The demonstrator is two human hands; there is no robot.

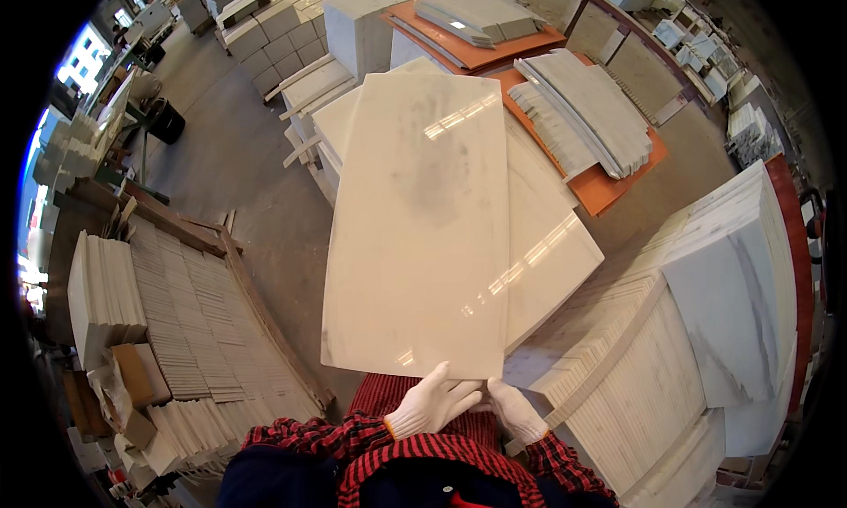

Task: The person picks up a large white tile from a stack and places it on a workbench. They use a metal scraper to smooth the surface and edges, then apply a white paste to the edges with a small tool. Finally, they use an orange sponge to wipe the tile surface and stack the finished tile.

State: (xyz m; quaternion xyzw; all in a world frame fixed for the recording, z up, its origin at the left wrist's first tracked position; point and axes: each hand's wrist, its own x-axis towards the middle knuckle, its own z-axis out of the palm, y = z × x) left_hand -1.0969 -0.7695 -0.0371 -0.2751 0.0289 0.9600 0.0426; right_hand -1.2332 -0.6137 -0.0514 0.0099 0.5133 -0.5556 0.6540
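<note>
A polished white stone slab (419,235) with a grey smudge and glossy reflections lies right in front of me. It rests at an angle across another pale slab (549,259). At its near edge are both my hands, in white knit gloves. My left hand (432,404) has its thumb against the edge and its fingers stretched toward the right. My right hand (516,411) is beside it, one digit pointing up at the slab's near right corner. Its other fingers are partly hidden where the two hands meet, so their grip is unclear.
Tightly packed stone tiles (190,305) stand at left behind a wooden rail (273,318). Upright slabs (618,367) crowd my right side. Beyond are grey stone strips (587,111) on an orange board (609,190), stacked blocks (278,36) and a black bin (165,120).
</note>
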